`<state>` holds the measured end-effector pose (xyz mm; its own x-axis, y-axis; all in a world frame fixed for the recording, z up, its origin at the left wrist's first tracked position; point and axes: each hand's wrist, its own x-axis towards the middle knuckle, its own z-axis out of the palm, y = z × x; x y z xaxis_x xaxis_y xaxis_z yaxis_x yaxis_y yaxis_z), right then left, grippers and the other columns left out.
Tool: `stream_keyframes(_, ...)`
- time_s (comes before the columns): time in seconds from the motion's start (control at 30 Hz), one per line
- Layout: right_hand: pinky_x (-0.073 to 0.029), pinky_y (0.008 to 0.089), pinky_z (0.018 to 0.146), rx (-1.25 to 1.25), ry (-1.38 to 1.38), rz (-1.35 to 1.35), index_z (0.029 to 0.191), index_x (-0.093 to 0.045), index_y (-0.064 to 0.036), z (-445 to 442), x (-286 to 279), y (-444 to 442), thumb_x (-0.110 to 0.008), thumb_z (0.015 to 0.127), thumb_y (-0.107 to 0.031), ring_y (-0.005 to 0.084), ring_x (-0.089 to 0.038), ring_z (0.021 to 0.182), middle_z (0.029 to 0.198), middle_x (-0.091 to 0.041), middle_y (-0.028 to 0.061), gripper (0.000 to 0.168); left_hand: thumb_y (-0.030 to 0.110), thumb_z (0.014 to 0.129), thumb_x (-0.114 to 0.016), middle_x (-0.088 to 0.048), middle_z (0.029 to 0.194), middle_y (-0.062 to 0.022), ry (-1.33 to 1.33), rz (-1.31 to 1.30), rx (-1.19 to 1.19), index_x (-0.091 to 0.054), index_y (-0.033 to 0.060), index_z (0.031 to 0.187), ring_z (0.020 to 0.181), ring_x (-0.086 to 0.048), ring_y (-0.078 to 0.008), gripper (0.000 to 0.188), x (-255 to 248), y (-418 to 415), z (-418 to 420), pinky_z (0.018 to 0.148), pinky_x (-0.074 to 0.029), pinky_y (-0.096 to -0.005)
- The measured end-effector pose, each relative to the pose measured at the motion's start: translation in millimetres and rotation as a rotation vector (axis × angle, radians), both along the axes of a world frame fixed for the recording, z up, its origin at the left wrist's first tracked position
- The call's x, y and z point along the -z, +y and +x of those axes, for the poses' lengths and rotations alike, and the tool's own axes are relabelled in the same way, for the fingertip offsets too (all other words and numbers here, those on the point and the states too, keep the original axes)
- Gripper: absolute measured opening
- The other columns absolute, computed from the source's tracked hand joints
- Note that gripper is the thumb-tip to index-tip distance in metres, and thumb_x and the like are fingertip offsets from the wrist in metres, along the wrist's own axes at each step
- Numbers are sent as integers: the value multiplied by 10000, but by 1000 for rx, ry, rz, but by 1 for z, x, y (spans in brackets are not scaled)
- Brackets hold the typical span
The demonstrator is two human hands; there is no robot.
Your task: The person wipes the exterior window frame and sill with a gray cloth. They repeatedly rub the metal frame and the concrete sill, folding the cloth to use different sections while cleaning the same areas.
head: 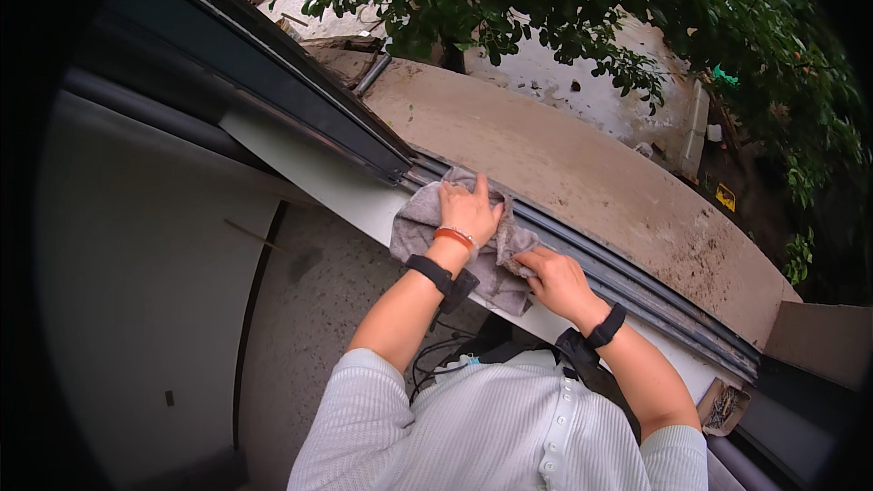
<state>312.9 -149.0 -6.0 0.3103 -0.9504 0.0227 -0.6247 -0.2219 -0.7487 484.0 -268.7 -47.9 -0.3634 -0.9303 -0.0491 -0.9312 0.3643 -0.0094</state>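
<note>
A grey-brown cloth (417, 216) lies bunched over the metal track of a sliding window (614, 266) and hangs across the white inner sill (320, 181). My left hand (469, 211) presses on the cloth with its fingers pointing into the track, close to the end of the dark window sash (307, 95). To the right, my right hand (560, 278) pinches a gathered fold of the same cloth between thumb and fingers. Part of the track beneath the cloth is hidden.
Beyond the track runs a concrete outer ledge (545, 157) with dirt specks. Leafy branches (545, 0) overhang it. At the sill's right end sits a small open box (724, 408) holding what look like nails or screws. Black cables (430, 361) hang below the sill.
</note>
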Motion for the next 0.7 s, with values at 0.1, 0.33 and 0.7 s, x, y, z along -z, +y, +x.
stream_keyframes(0.1, -495, 429, 696, -13, -3, 5, 994, -620, -64, -5, -2, 0, -592, 702, -21, 346, -602, 830, 902, -618, 125, 296, 379, 836, -571, -588, 1010, -331, 175, -11, -33, -446, -7, 1220, 1067, -515, -455, 558, -11, 7, 6, 976, -334, -503)
stream_keyframes(0.33, -493, 440, 693, -84, -56, -45, 954, -611, -48, 30, -1, -31, -574, 711, -49, 358, -602, 840, 860, -629, 145, 246, 214, 789, -576, -570, 1073, -100, -66, -249, 48, -600, 57, 928, 991, -532, -247, 211, -9, -41, 70, 807, -413, -392)
stream_keyframes(0.7, -487, 443, 715, 7, -85, -14, 988, -621, -42, 33, -1, -29, -557, 705, -51, 365, -595, 853, 899, -627, 160, 290, 70, 737, -598, -539, 854, -114, 189, -257, 26, -584, 14, 693, 819, -598, -285, 72, -25, -53, 70, 682, -515, -411)
